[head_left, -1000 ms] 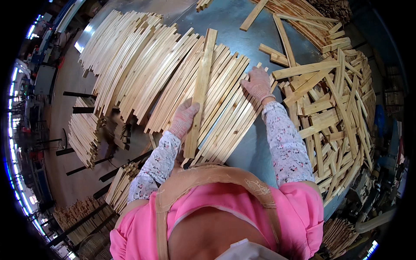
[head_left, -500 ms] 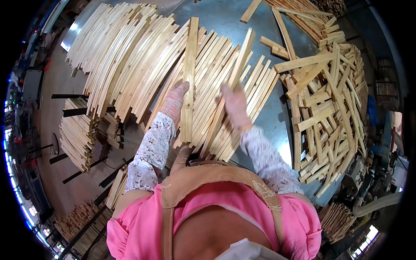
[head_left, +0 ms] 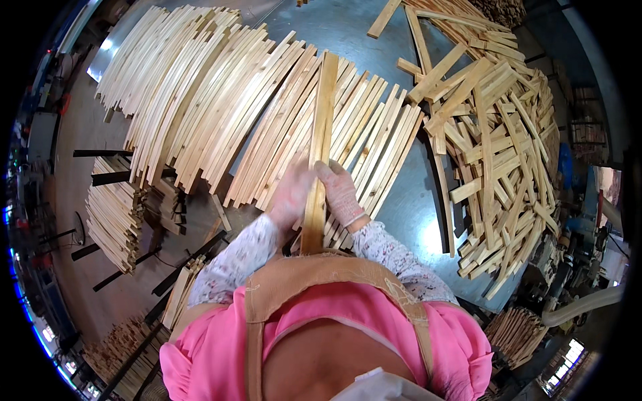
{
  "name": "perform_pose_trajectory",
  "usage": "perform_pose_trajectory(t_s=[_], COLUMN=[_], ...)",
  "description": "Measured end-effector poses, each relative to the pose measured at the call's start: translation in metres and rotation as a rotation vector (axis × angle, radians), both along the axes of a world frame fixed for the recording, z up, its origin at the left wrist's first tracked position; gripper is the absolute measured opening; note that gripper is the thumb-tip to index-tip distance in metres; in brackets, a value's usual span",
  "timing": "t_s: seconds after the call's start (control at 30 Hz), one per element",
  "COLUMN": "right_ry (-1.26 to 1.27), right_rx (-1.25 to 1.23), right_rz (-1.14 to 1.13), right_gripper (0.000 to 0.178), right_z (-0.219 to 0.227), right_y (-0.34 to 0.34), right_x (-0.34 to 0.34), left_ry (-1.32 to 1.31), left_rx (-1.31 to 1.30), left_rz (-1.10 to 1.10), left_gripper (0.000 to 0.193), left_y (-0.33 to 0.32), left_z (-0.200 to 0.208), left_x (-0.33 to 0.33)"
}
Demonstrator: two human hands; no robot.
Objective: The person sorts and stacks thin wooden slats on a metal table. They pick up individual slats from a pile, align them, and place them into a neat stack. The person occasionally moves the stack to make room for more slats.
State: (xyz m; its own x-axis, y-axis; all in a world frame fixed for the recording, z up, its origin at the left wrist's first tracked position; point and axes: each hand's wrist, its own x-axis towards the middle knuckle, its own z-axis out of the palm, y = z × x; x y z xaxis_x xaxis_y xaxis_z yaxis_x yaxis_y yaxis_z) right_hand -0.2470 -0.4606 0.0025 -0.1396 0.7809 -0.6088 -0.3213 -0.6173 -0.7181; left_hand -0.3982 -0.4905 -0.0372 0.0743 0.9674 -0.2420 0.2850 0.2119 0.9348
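Observation:
A long pale wooden strip [head_left: 323,107] stands out lengthwise in front of my body, above a row of similar strips [head_left: 277,144] laid side by side. My right hand [head_left: 340,194], in a light knitted glove, is closed on its right edge with the thumb on top. Against the left edge is my left hand [head_left: 291,195], blurred by motion, its fingers closed at the strip. Whether a second strip lies under the held one, I cannot tell. The strip's near end reaches my tan apron [head_left: 321,271].
More neat rows of strips [head_left: 180,87] cover the left of the blue-grey metal table [head_left: 411,197]. A jumbled heap of strips [head_left: 501,154] lies at the right. Below the table's left edge sits another stack [head_left: 110,214], near dark metal bars [head_left: 110,178].
Both hands have come together in front of me; earlier each held a separate strip, left and right. Now one strip shows between them. Some strips on the right heap lie differently.

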Motion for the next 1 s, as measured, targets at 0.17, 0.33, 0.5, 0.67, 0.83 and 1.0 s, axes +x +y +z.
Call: perform_pose_trajectory(t_s=[0.17, 0.33, 0.5, 0.67, 0.83, 1.0], right_ry=[-1.135, -1.875, -1.488, -1.625, -1.641, -1.517], right_rx=[0.704, 0.920, 0.461, 0.441, 0.588, 0.512], right_rz=[0.175, 0.425, -0.201, 0.535, 0.713, 0.692], right_gripper=[0.041, 0.037, 0.055, 0.061, 0.059, 0.057], right_z=[-0.033, 0.064, 0.145, 0.056, -0.028, -0.050], right_y=[0.004, 0.168, 0.257, 0.250, 0.267, 0.292], right_x=[0.041, 0.252, 0.370, 0.184, 0.144, 0.133], left_ry=[-0.112, -0.285, 0.779, 1.465, 1.713, 0.896], left_rx=[-0.352, -0.225, 0.119, 0.048, -0.033, 0.311], left_rz=[-0.153, 0.149, 0.062, -0.018, 0.070, 0.119], left_gripper=[0.055, 0.045, 0.065, 0.056, 0.062, 0.081], left_y=[-0.029, 0.006, 0.077, 0.099, 0.112, 0.059], left_z=[0.057, 0.040, 0.028, 0.014, 0.031, -0.033], left_x=[0.014, -0.013, -0.187, -0.354, -0.336, -0.212])
